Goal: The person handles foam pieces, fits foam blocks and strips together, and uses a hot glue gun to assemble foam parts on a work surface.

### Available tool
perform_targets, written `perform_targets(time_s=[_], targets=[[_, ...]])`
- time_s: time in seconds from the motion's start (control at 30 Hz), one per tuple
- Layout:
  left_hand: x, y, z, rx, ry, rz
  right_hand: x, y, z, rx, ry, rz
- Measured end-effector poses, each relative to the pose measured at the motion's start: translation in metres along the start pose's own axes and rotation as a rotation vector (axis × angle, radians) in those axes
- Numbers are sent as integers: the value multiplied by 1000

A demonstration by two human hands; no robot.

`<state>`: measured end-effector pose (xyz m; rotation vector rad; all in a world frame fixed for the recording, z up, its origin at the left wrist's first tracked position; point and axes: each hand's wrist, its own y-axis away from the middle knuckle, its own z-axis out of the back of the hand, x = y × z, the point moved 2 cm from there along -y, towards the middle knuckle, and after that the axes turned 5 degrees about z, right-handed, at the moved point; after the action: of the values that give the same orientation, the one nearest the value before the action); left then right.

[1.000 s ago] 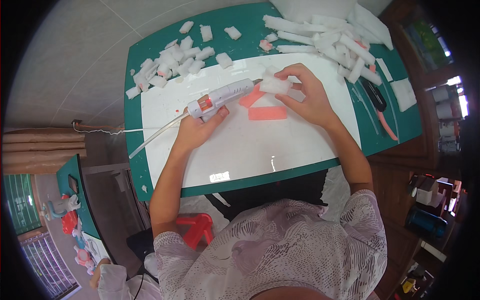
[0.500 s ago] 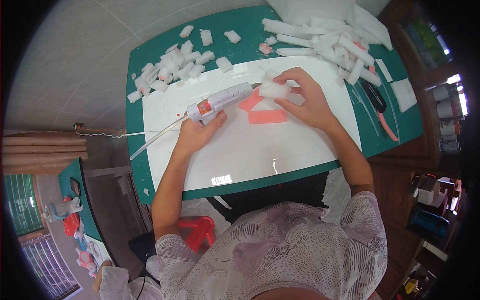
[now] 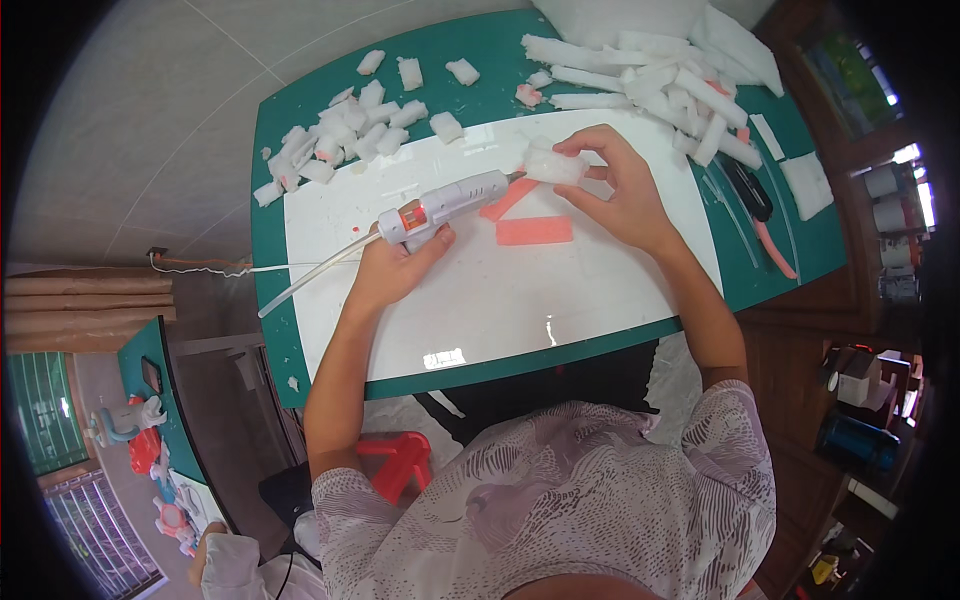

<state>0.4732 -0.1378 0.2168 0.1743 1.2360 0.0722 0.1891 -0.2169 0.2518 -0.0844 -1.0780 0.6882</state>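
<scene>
My left hand (image 3: 400, 265) is closed round the handle of a white glue gun (image 3: 465, 198). A long clear glue stick (image 3: 315, 276) sticks out of its back end. The nozzle points right, close against a white foam block (image 3: 552, 166); whether it touches, I cannot tell. That block is held up between the thumb and fingers of my right hand (image 3: 620, 195). Below it on the white board lies a flat pink foam strip (image 3: 534, 231). A second pink strip (image 3: 508, 203) lies slanted beside it, partly under the gun's tip.
Several small white foam pieces (image 3: 350, 125) are heaped at the far left of the green table (image 3: 480, 70). Long white foam strips (image 3: 690, 95) pile up at the far right. A black-handled cutter (image 3: 748, 190) lies at the right edge. A white cord (image 3: 215, 270) runs off left.
The white foam block has turned and tilted in my right hand, which has moved slightly away from me. The glue gun has shifted a little to the right with its nozzle at the block.
</scene>
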Motion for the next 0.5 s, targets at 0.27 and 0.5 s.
perform_targets(time_s=[0.27, 0.5], targets=[[-7, 1, 4, 28, -22, -145, -7, 0, -1, -104, -46, 31], [-8, -10, 27, -350, -399, -294, -16, 0, 6, -286, -261, -14]])
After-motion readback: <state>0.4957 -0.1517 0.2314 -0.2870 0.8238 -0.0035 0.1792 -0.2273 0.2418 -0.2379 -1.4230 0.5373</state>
